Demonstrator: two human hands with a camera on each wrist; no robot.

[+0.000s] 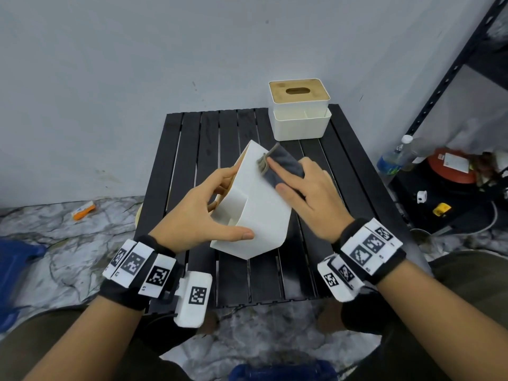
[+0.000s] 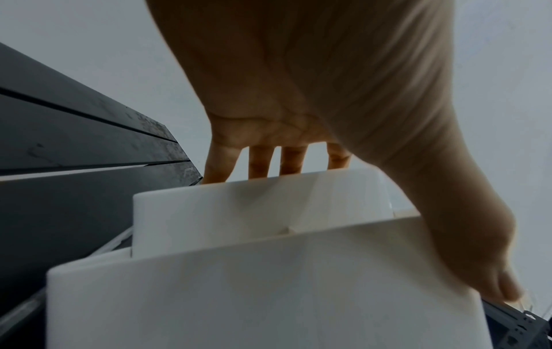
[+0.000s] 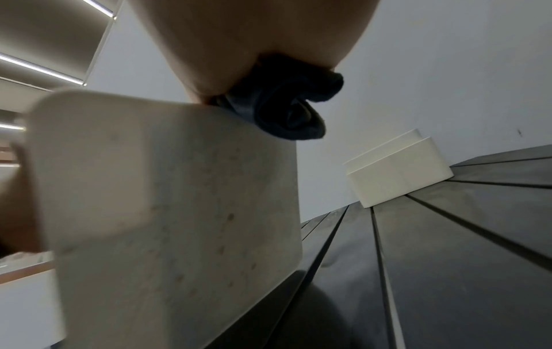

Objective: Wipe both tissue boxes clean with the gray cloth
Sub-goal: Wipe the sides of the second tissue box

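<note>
A white tissue box [image 1: 258,210] is tipped on its side over the black slatted table [image 1: 187,149]. My left hand [image 1: 198,210] grips it, fingers round its wooden-lidded side and thumb on its near face. In the left wrist view the fingers [image 2: 260,163] reach over the box [image 2: 269,283]. My right hand [image 1: 308,193] lies flat, pressing the gray cloth [image 1: 280,166] onto the box's upward face. The right wrist view shows the bunched cloth [image 3: 286,111] under the palm at the box's [image 3: 179,200] edge. A second tissue box [image 1: 301,125] with a wooden lid stands upright at the table's back right.
A black metal shelf [image 1: 453,72] stands to the right, with a plastic bottle [image 1: 395,155] and a red container [image 1: 450,166] on its low level. An orange item [image 1: 83,211] lies on the marble floor at left. A wall is right behind the table.
</note>
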